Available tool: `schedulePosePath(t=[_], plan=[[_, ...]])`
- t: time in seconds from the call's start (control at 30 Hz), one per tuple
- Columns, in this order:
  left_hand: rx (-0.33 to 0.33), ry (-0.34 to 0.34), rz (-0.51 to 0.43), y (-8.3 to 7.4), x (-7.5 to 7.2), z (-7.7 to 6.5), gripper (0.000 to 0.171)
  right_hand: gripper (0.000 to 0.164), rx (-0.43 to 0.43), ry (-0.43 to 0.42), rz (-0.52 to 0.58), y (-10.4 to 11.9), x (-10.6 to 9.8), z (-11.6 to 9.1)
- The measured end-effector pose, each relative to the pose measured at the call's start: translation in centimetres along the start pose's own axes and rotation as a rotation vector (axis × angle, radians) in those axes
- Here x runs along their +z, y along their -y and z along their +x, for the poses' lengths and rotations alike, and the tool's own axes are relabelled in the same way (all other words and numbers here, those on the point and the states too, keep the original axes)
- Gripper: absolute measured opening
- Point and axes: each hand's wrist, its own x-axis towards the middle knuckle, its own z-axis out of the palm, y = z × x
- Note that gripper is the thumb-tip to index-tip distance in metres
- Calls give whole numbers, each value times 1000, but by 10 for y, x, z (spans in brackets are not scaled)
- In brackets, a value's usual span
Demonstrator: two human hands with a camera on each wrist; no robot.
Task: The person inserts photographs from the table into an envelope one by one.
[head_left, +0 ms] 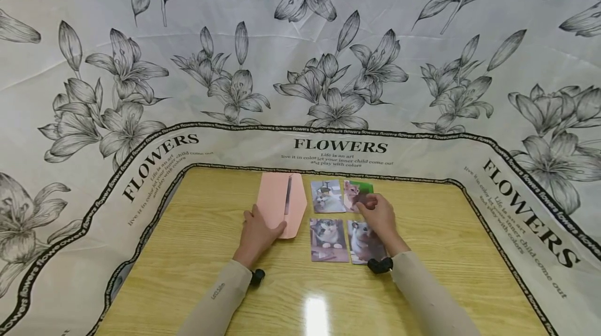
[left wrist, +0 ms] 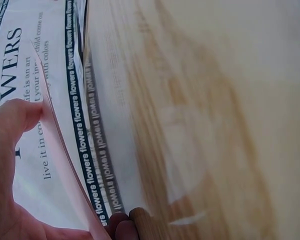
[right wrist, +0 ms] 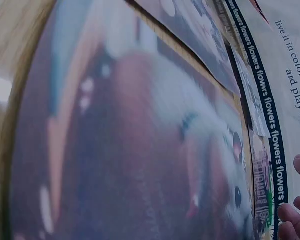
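Note:
A pink paper envelope (head_left: 272, 198) with a narrow dark slit lies at the table's far middle. My left hand (head_left: 258, 232) grips its near left part, thumb on top; in the left wrist view the pink paper (left wrist: 65, 150) rises between thumb and fingers. To its right, several animal photo cards form two rows: a pale one (head_left: 327, 196), a cat one (head_left: 351, 195) with a green corner, a grey animal (head_left: 328, 239) and a white-bellied animal (head_left: 360, 242). My right hand (head_left: 379, 217) touches the cat card with its fingertips, fingers loosely bent, partly covering it.
The cards and envelope lie on a wood-grain table (head_left: 188, 252). A white cloth (head_left: 235, 148) printed with flowers and lettering borders its far and side edges. A bright light reflection (head_left: 315, 315) shows on the near tabletop.

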Motion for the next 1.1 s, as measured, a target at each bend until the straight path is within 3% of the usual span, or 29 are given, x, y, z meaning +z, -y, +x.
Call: schedulePosePath(t=[0.23, 0.53, 1.1], plan=[[-5, 0, 7, -1, -1, 0, 117, 58, 45, 36, -23, -9, -6, 8], [3, -7, 12, -1, 0, 0, 117, 81, 116, 50, -191, -5, -9, 12], [-3, -9, 7, -2, 0, 0, 116, 83, 177, 71, -318, -4, -6, 16]])
